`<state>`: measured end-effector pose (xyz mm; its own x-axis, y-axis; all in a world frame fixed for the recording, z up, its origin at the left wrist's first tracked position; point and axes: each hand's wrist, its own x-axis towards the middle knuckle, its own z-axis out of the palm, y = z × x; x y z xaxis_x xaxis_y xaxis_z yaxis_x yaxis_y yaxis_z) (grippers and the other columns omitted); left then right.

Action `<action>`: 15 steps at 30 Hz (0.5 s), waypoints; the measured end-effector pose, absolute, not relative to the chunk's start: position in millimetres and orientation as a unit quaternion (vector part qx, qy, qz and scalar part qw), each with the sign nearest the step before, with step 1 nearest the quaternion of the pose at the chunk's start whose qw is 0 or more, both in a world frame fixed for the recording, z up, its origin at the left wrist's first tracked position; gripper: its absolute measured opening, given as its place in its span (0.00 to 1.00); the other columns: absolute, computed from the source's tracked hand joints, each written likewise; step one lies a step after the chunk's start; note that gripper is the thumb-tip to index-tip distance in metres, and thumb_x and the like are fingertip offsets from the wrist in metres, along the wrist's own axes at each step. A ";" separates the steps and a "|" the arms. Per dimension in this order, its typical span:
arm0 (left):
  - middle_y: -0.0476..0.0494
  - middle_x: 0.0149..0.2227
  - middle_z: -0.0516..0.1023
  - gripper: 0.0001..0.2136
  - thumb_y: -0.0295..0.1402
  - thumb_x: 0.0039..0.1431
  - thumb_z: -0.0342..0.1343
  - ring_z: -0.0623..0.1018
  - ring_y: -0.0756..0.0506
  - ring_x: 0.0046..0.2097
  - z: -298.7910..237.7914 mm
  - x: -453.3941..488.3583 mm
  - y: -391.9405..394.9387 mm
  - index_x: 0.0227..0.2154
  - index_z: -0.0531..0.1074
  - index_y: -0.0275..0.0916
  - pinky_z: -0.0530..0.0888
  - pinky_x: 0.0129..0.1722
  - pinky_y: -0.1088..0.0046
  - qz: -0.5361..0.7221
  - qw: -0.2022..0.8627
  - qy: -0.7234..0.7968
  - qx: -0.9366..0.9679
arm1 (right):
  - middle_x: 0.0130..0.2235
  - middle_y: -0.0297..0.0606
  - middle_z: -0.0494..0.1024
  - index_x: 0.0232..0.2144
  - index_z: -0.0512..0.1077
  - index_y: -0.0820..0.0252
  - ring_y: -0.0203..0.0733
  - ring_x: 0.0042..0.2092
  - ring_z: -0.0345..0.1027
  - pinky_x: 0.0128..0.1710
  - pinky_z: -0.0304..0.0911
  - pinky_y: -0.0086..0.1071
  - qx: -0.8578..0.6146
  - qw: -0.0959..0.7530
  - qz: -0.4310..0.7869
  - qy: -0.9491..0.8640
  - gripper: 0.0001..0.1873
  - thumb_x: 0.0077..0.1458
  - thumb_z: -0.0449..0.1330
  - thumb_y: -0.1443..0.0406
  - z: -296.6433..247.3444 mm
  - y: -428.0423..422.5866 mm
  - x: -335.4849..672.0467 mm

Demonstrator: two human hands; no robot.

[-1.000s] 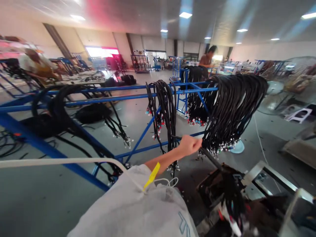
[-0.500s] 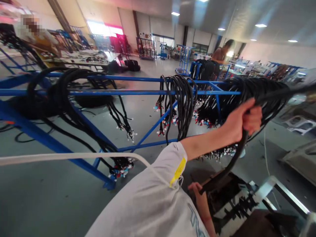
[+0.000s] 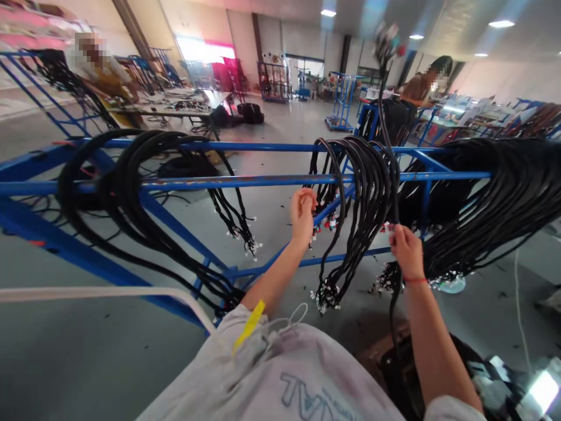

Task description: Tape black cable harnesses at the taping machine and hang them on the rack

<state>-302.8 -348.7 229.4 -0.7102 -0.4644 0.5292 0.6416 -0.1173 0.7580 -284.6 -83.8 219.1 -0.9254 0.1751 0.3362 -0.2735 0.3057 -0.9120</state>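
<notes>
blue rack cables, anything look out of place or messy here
One cable stands out: gripped by the right hand, it sticks up above the blue rack, its connector end blurred in the air, while the other bundles hang draped over the bars. The left hand is raised by the front bar, holding nothing visible.

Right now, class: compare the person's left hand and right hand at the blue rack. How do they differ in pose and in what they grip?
The right hand is closed on a single black cable that runs up above the rack; the left hand pinches nothing clearly visible. The left hand is raised near the blue rail; the right hand sits lower. The right wrist wears a red band; the left does not. Both are bare.
</notes>
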 end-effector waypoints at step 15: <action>0.38 0.48 0.78 0.30 0.45 0.39 0.72 0.73 0.35 0.55 166.1 -388.6 -235.0 0.44 0.75 0.32 0.67 0.58 0.58 -0.682 -0.171 -0.648 -0.292 | 0.59 0.50 0.67 0.57 0.62 0.56 0.50 0.58 0.63 0.59 0.56 0.48 0.093 0.257 0.608 -0.745 0.42 0.44 0.68 0.47 195.6 -58.9 -345.5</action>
<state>-388.6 -235.0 166.1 -0.7706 0.6120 0.1778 0.1462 -0.1019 0.9840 -345.5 -58.9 195.6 -0.8500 0.1741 0.4972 -0.4523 0.2428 -0.8582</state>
